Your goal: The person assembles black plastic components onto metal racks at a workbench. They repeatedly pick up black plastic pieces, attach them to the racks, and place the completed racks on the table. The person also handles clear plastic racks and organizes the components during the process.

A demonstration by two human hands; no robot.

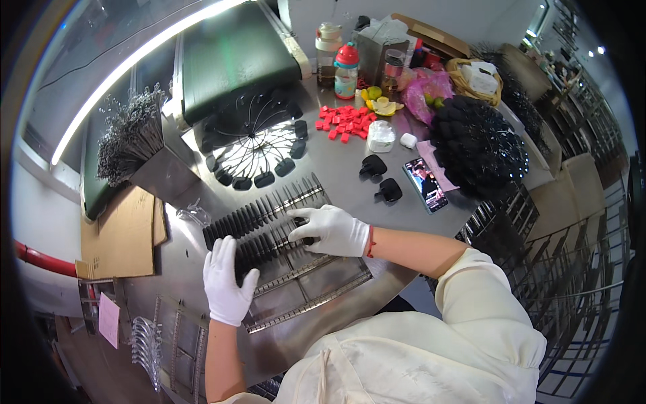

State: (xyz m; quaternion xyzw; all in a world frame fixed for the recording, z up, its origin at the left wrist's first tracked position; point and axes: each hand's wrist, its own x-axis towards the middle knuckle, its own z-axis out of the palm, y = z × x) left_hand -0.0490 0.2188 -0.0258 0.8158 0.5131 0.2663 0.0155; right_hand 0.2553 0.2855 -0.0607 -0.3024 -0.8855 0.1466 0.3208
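A metal slotted rack point(311, 277) lies aslant on the bench in front of me, its nearer rails bare. Two rows of thin black flat pieces point(237, 222) stand close together in its farther part. My left hand point(227, 283), in a white glove, rests at the left end of the nearer row with fingers stretched and thumb apart. Over the right end of that row is my right hand point(330, 230), also gloved. Its fingers are bent round a small black piece point(308, 240), partly hidden by the glove.
Wired black parts point(252, 135) fan out in a ring beyond the rack. Red blocks point(346, 122), two black parts point(388, 191) and a lit phone point(425, 185) lie to the right. A large black bundle point(479, 149) sits farther right. Left stands a bin of metal rods point(165, 151).
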